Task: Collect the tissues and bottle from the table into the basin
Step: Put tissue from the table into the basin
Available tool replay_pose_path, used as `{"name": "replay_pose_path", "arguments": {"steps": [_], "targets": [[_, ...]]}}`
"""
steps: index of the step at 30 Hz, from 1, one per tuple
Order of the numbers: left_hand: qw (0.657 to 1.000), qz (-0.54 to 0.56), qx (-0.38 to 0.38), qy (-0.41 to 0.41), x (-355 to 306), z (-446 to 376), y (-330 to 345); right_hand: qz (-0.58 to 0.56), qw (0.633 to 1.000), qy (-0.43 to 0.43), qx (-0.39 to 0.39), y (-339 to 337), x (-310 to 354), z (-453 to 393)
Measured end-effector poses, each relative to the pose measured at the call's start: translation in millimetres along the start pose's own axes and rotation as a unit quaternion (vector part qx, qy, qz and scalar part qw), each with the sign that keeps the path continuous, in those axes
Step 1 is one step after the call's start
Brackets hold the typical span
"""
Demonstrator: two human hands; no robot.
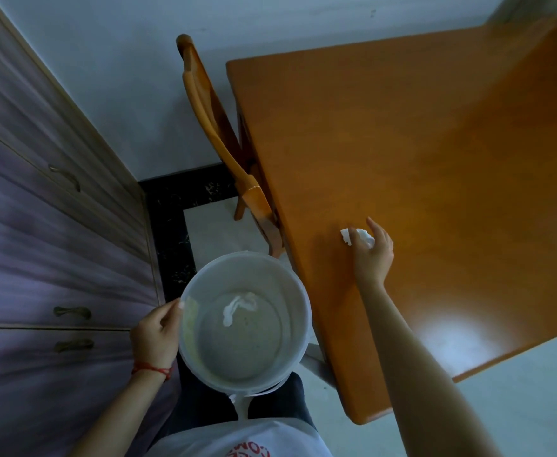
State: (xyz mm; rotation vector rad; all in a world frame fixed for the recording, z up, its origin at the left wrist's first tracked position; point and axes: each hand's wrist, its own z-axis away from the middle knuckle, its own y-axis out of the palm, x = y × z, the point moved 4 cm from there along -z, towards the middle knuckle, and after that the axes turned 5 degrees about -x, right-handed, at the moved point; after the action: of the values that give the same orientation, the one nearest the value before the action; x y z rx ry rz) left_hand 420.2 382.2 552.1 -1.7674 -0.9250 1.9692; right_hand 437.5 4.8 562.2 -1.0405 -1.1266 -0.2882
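White shirt w/ red print [250,451] sits at the near edge, dark trousers just beyond it. Above those, the basin [245,319] is held out over the floor, just left of the table [435,159] edge. It's a pale translucent plastic tub, tilted a bit toward the camera. One crumpled tissue in the basin [237,306] lies on the bottom, toward the far side.

Left hand [155,334] grips the basin rim on its left side: thumb hooked over the lip, fingers curled under the outside wall. Red string on that wrist.

Right hand [371,255] reaches over the near-left part of the table, fingers closed loosely round a second tissue [353,237]. White wad pokes out left of the fingertips; can't tell if it's lifted clear or touching the wood.

No bottle visible anywhere in view; tabletop otherwise looks bare, w/ a glare patch near right.

Handling, as a guess: tissue is near weightless, soft, crushes w/o harm, so a light pinch anywhere works; no slip risk, though a loose wad could flutter if dropped from high, so release low over the basin. Basin seems light, thin-walled, a bit flexy; one-handed rim grip is OK while contents weigh little, but a bottle landing off-centre may tip it.

Wooden chair [211,127] is tucked at the table's left side; purple drawer unit [56,225] runs along the far left.
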Motion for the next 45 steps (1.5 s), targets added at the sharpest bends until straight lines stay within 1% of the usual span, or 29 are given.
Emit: {"name": "replay_pose_path", "arguments": {"steps": [4, 9, 13, 18, 21, 24, 28, 31, 33, 37, 39, 41, 45], "targets": [[1.0, -0.006, -0.003, 0.0, 4.3, -4.1, 1.4, 0.029, 0.999, -0.025, 0.028, 17.2, -9.6, -6.4], [1.0, -0.02, -0.013, -0.006, 4.9, -6.0, 4.0, 0.026, 0.999, -0.048, 0.001, 22.3, -18.4, -1.1], [1.0, -0.021, -0.017, -0.01, 7.2, -5.8, 7.7, 0.016, 0.999, -0.034, -0.007, 19.1, -19.4, 0.9], [1.0, -0.003, -0.019, -0.004, 12.9, -5.0, 10.2, -0.039, 0.999, 0.023, 0.004, 15.0, -7.5, 25.9], [1.0, 0.008, -0.015, 0.002, 16.3, -4.5, 9.0, -0.067, 0.997, 0.028, 0.037, 20.5, 11.6, 58.1], [1.0, 0.023, -0.012, -0.007, 16.4, -3.8, 6.5, -0.096, 0.99, 0.011, 0.098, 30.2, 30.1, 96.3], [0.999, 0.042, -0.004, -0.017, 18.7, -2.3, 1.2, -0.104, 0.976, 0.018, 0.189, 47.3, 39.8, 144.5], [0.998, 0.053, -0.006, -0.024, 24.2, -1.6, -4.9, -0.081, 0.969, 0.006, 0.233, 54.9, 38.2, 171.1], [0.998, 0.054, -0.006, -0.025, 28.3, -1.9, -9.8, -0.058, 0.971, -0.027, 0.23, 54.0, 36.3, 181.2], [0.998, 0.062, 0.0, -0.009, 31.7, -1.0, -21.9, -0.004, 0.975, -0.116, 0.187, 42.1, 28.0, 190.1], [0.998, 0.061, 0.002, -0.007, 33.9, -0.7, -26.9, 0.019, 0.978, -0.131, 0.163, 32.7, 22.3, 194.5], [0.999, 0.049, 0.001, -0.01, 38.0, -0.6, -31.3, 0.038, 0.983, -0.108, 0.141, 23.2, 13.6, 197.4], [0.999, 0.05, 0.011, -0.006, 45.5, 2.9, -38.3, 0.067, 0.99, -0.009, 0.124, 13.5, -9.6, 204.3]]}}
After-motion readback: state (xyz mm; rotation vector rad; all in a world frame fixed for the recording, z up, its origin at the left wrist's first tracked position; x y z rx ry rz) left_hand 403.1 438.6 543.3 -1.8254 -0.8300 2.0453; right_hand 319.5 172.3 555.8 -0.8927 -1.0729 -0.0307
